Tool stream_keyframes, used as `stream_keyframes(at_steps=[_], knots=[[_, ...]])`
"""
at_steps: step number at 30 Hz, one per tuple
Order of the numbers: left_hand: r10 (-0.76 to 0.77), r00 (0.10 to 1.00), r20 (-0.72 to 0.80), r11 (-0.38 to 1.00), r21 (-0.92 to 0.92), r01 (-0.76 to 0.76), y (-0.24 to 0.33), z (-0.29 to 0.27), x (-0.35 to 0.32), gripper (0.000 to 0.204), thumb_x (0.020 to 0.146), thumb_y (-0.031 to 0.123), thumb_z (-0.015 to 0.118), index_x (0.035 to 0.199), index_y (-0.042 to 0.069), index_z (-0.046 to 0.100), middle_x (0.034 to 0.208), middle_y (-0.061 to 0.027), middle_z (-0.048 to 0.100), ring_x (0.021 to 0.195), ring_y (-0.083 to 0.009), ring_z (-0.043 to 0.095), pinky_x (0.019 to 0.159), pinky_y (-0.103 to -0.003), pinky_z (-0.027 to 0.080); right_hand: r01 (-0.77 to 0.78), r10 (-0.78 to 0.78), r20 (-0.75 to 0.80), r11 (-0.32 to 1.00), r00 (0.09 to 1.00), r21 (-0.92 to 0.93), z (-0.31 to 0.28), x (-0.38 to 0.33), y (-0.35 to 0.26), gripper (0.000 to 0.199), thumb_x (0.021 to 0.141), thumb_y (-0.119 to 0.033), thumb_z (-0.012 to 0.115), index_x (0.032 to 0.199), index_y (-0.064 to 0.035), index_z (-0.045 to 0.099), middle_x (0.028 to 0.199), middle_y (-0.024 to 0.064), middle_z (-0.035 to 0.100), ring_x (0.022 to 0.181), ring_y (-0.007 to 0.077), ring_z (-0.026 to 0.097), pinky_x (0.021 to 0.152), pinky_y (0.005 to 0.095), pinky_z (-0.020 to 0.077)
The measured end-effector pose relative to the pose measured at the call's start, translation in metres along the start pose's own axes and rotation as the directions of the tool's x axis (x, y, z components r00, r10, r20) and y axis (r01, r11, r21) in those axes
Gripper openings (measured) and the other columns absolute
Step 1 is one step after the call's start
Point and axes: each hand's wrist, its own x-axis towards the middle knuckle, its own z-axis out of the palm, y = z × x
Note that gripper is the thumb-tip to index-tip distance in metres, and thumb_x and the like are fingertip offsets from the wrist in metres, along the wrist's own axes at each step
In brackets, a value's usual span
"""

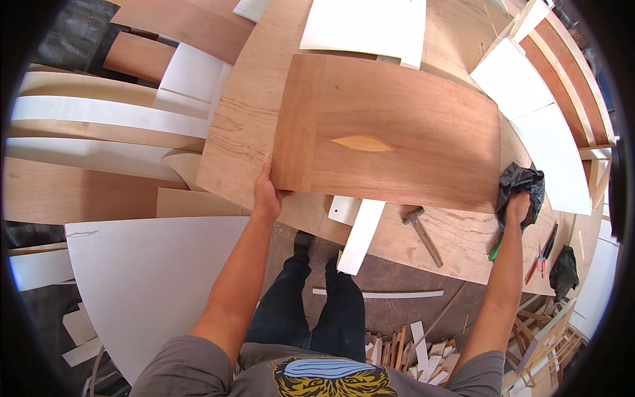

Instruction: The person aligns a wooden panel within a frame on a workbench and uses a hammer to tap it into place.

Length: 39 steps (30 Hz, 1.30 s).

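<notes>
A brown plywood panel [410, 126] with a pale, leaf-shaped patch lies on the worktable [228, 142]. My left hand [267, 197] grips its near left corner, thumb along the edge and fingers partly hidden underneath. By the panel's near right corner, my right hand [518, 206] reaches into a crumpled black plastic bag [526, 177]; its fingers are out of sight inside. A green object [495, 247] shows just below the bag. A hammer [423, 237] rests between the panel and the table's near edge. Farther right lies a red-handled tool [541, 255], perhaps pliers.
White boards [364, 26] lie beyond the panel, and a narrow white strip [362, 237] juts over the near table edge. A curved white frame [552, 149] stands at right. Boards are stacked at left beside a large white panel [159, 284]. Wood offcuts [423, 354] litter the floor.
</notes>
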Motion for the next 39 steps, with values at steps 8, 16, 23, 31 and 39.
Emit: stream_keyframes(at_steps=[8,16,23,31,39], knots=[[0.013,0.999,0.049,1.0,0.025,-0.014,0.003,0.002,-0.002,0.054,0.112,0.054,0.042,0.13,0.008,0.063,0.102,-0.0061,0.075,0.077,-0.0171,0.072,0.057,-0.031,0.056,0.033,-0.026,-0.098,0.997,0.995,0.071,0.004,0.0,0.012,0.038,0.094,-0.029,0.065,0.115,0.0011,0.071,0.117,0.0319,0.072,0.114,0.0508,0.068,0.098,0.0572,0.053],[0.094,0.996,0.006,0.945,0.314,-0.092,0.009,-0.004,0.002,0.054,0.112,0.052,0.047,0.121,0.004,0.069,0.097,-0.0085,0.076,0.074,-0.0164,0.071,0.058,-0.032,0.056,0.023,0.014,-0.245,0.989,0.969,0.148,0.012,0.001,0.027,0.037,0.09,-0.022,0.065,0.119,-0.0013,0.073,0.114,0.0276,0.075,0.111,0.0472,0.071,0.097,0.0524,0.0542],[0.023,0.994,0.11,0.943,0.328,-0.058,0.027,-0.003,-0.007,0.055,0.11,0.054,0.05,0.117,0.002,0.069,0.092,-0.0087,0.075,0.072,-0.0168,0.071,0.059,-0.032,0.057,-0.08,0.102,-0.068,0.96,0.992,0.269,-0.015,-0.03,0.001,0.027,0.088,-0.022,0.073,0.107,-0.0041,0.082,0.099,0.0209,0.08,0.096,0.0386,0.076,0.09,0.0451,0.056],[0.048,0.989,0.138,0.941,0.325,-0.091,0.022,0.005,-0.005,0.044,0.101,0.044,0.074,0.114,0.001,0.071,0.09,-0.0075,0.075,0.071,-0.0136,0.072,0.056,-0.031,0.06,-0.141,0.242,-0.08,0.77,0.967,0.623,-0.045,-0.046,-0.017,0.02,0.092,-0.006,0.073,0.109,0.005,0.076,0.088,0.0095,0.076,0.073,0.0161,0.071,0.065,0.0302,0.0563],[0.086,0.987,0.134,0.895,0.424,-0.136,0.025,0.003,-0.002,0.048,0.097,0.043,0.078,0.122,0.003,0.067,0.098,-0.0065,0.074,0.074,-0.0128,0.071,0.054,-0.028,0.055,0.063,0.158,-0.212,0.641,0.964,0.765,-0.084,-0.166,-0.069,0.015,0.104,-0.008,0.068,0.112,0.0041,0.072,0.092,0.0071,0.073,0.077,0.0133,0.068,0.07,0.0278,0.0568]])
